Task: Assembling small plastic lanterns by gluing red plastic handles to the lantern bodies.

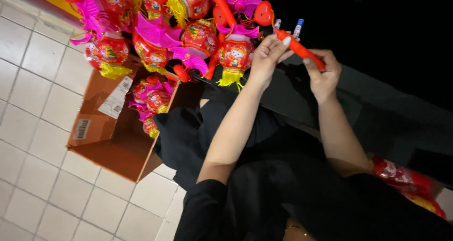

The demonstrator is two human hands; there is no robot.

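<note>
Cardboard box (111,142), brown, open, standing on the pale tiled floor (33,104) well to the left of both hands and lower in the view; white labels on its flap; a few small red and pink lanterns (153,102) lie inside at its upper end. Lantern cluster (188,33), red bodies with pink fins and yellow tassels, hanging above the box and just left of the left hand; the nearest lantern (235,54), with its yellow tassel, sits just beside that hand's wrist. Left hand (268,57), forearm bare, fingers curled around the upper end of an orange stick-shaped handle (298,47), thumb and fingertips pinching it. The handle runs slantwise from the left hand down to the right hand, spanning the gap between them. Two small blue and white cylinders (297,28), battery-like, stand just above the handle, beyond the left hand's fingertips; whether they touch it cannot be told. Right hand (323,76), closed around the handle's lower end. Black clothing (264,175) below both hands. Red printed packet (406,179), below and to the right of the right hand, well apart from it.
</note>
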